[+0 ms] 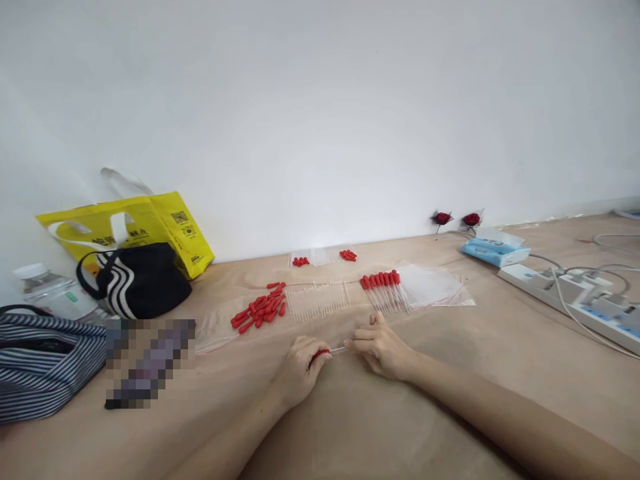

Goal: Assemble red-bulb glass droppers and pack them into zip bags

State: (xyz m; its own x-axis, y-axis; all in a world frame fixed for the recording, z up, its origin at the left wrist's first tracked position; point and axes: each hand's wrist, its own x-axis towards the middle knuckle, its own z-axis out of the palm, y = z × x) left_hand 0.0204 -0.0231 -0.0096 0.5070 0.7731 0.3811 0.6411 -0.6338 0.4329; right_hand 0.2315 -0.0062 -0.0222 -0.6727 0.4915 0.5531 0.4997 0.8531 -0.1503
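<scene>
My left hand (304,367) is closed on a red rubber dropper bulb (320,354), near the front of the table. From the bulb a thin clear glass tube (338,350) runs right into the fingers of my right hand (377,347), which pinch its other end. Beyond my hands lies a row of loose clear tubes (317,300). To its left is a pile of red bulbs (259,308). Several droppers with red bulbs fitted (383,287) lie side by side on the right, beside clear plastic bags (430,285).
At the left stand a yellow bag (185,233), a black pouch (155,280), a plastic bottle (55,293) and a striped bag (50,367). Bagged red bulbs (301,261) lie by the wall. A tissue pack (495,252) and a power strip with cables (575,307) are right.
</scene>
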